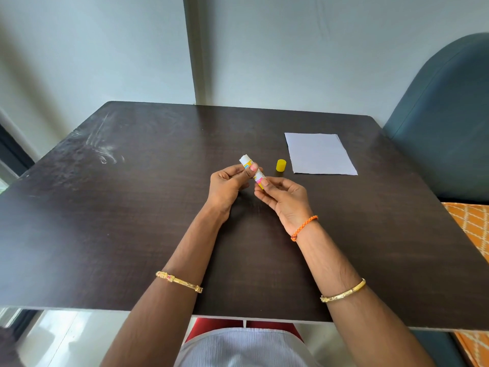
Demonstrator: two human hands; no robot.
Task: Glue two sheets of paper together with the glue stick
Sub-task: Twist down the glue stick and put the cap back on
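Observation:
Both hands hold an uncapped glue stick above the middle of the dark table. My left hand grips its upper white part with thumb and fingers. My right hand pinches its yellow lower end. The stick's white tip points up and away from me. Its yellow cap stands on the table just right of the hands. White paper lies flat at the right, beyond the cap; I cannot tell whether it is one sheet or two stacked.
A dark green chair back stands at the table's right side, with an orange patterned cushion below it. A grey wall lies behind the far edge. Scuff marks show on the table's left part.

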